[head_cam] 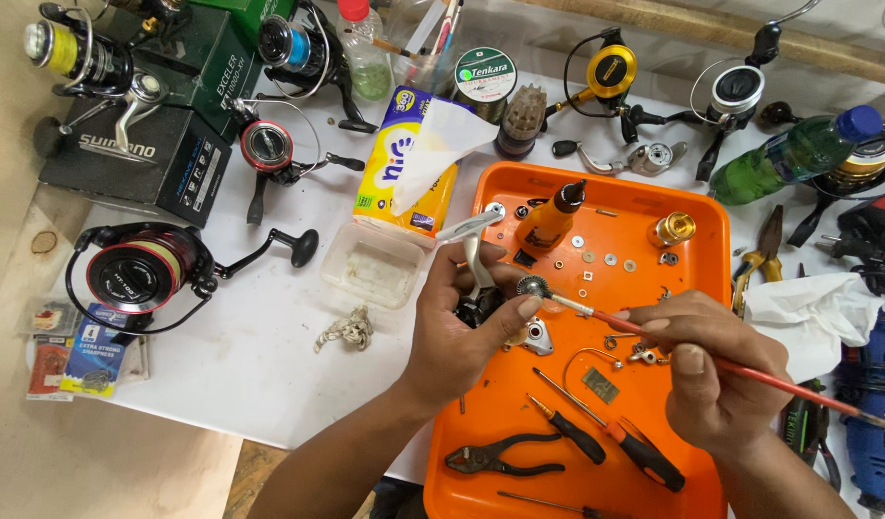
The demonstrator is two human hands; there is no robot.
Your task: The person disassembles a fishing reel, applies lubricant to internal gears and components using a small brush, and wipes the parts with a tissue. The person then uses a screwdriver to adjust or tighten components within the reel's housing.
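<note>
Two hands over crowded tray

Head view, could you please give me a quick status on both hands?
Left hand shut on small gear and reel part. Right hand shut on red brush, tip at the gear. Work over orange tray; pliers, screwdrivers below.

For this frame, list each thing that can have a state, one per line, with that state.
left hand: gripping a reel body, thumb on the small gear
right hand: holding a red-handled brush, tip at the gear
green bottle: lying on its side, capped
tissue pack: open, a sheet sticking out
black-handled pliers: lying in the orange tray, handles spread
clear plastic box: lid off
</note>
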